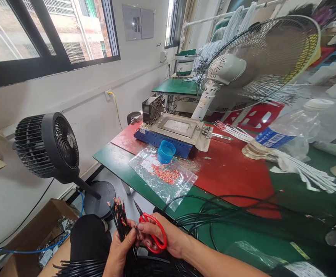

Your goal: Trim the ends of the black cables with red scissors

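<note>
My left hand [121, 244] is closed round a bundle of black cables [118, 219], whose stripped ends with red and copper-coloured tips point up. Close beside it, my right hand [158, 232] has the red-handled scissors [163, 234] hooked in its fingers, the blades pointing up and left. The thumb and fingertips of both hands meet at a cable end too small to make out. More black cables [81, 268] lie across my lap. Long black cables [197, 215] also run over the table to the right.
On the green table [113, 157] lies a clear bag [182, 188] with red and yellow bits and a blue cup [166, 152]. Behind is a blue solder pot [168, 140]. A water bottle [280, 134] and large fan [225, 69] stand right; a black fan [61, 146] stands left.
</note>
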Demonstrator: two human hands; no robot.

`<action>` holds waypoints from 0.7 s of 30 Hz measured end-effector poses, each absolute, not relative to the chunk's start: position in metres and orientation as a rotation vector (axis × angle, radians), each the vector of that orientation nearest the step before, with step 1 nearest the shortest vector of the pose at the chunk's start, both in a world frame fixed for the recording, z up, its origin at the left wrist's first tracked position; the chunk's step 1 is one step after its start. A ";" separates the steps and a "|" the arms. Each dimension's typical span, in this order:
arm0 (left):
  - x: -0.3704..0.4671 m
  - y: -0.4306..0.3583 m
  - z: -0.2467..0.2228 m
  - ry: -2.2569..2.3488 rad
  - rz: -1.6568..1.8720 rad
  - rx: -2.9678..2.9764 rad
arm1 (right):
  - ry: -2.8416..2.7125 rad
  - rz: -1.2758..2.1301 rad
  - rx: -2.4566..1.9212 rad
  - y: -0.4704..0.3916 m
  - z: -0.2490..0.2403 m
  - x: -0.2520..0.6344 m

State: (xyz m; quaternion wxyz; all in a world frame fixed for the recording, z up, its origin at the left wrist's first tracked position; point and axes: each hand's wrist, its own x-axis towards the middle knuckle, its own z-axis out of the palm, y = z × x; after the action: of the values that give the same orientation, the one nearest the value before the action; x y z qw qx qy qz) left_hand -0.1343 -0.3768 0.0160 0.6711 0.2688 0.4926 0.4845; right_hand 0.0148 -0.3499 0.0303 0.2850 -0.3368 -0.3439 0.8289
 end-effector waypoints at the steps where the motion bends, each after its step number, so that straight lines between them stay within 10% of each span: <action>1: -0.134 -0.377 0.016 1.114 1.096 0.604 | -0.914 2.213 -0.904 -0.350 0.030 0.015; 21: -0.130 -0.382 0.025 1.132 1.125 0.668 | -0.850 2.228 -0.961 -0.349 0.033 0.013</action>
State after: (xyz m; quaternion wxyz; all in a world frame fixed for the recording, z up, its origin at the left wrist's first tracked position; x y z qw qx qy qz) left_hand -0.1301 -0.3821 0.0246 0.6487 0.2938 0.4980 0.4948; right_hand 0.0125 -0.3492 0.0331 0.2814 -0.3588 -0.3171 0.8316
